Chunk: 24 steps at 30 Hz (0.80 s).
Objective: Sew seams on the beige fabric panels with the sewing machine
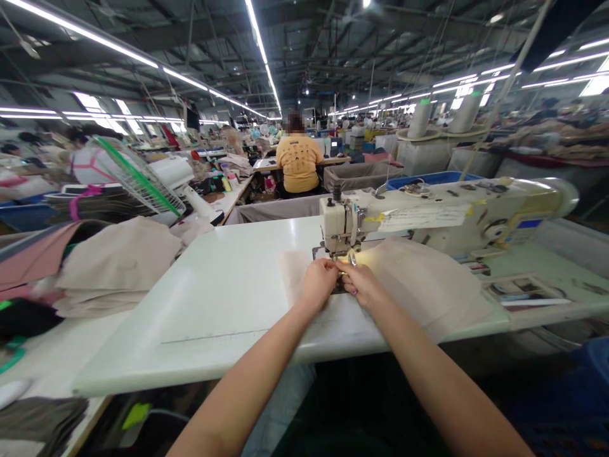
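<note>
On the pale desk [228,273], the left hand [320,282] and the right hand [360,282] were close together, by the needle end of a big white sewing machine [469,235]. The fingers of both hands were bent in, but it was too small to tell if they were clamped on anything. A thin beige cloth [292,279] lay flat near the left hand. A bigger beige cloth [423,279] spread out on the right hand's other side.
</note>
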### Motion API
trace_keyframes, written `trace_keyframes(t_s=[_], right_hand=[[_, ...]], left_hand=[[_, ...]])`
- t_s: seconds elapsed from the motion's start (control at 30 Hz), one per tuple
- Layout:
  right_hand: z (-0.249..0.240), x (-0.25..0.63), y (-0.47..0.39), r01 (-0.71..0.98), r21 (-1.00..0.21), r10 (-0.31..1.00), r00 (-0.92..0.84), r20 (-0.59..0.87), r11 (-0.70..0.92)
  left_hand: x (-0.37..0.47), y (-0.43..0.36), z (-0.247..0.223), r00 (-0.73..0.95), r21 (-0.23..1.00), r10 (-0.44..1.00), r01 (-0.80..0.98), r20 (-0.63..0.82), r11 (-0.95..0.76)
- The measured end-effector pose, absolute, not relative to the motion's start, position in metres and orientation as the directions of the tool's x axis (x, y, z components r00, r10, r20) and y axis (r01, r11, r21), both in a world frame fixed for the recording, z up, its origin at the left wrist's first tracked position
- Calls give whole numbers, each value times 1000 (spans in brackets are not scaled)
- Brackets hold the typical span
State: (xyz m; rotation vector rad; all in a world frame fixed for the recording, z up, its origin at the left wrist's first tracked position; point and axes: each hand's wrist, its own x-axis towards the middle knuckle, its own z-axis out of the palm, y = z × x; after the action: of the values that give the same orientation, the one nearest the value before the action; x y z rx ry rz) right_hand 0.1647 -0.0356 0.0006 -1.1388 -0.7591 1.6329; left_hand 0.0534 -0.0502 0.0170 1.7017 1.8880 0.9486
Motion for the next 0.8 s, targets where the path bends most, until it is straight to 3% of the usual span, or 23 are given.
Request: trace_keyframes(t_s=[0.33, 0.63, 0.7, 0.77, 0.8], right_hand=[[1, 148, -24, -216, -880, 906, -92, -412, -422], [9, 165, -57, -144, -945, 955, -12, -297, -295], [6, 179, -83, -122, -962, 969, -4, -247, -246], [0, 198, -118, -71, -974, 976, -24, -214, -215], [-3, 209, -137, 35, -988, 985, -74, -155, -153]], left_hand=[[50, -66, 25, -103, 702, 983, 712, 149, -32], [41, -77, 31, -82, 662, 964, 742, 251, -109], [35, -88, 31, 48, 650, 943, 712, 330, -264], [31, -106, 31, 335, 610, 835, 572, 436, -548], [29, -117, 30, 474, 590, 757, 479, 449, -650]])
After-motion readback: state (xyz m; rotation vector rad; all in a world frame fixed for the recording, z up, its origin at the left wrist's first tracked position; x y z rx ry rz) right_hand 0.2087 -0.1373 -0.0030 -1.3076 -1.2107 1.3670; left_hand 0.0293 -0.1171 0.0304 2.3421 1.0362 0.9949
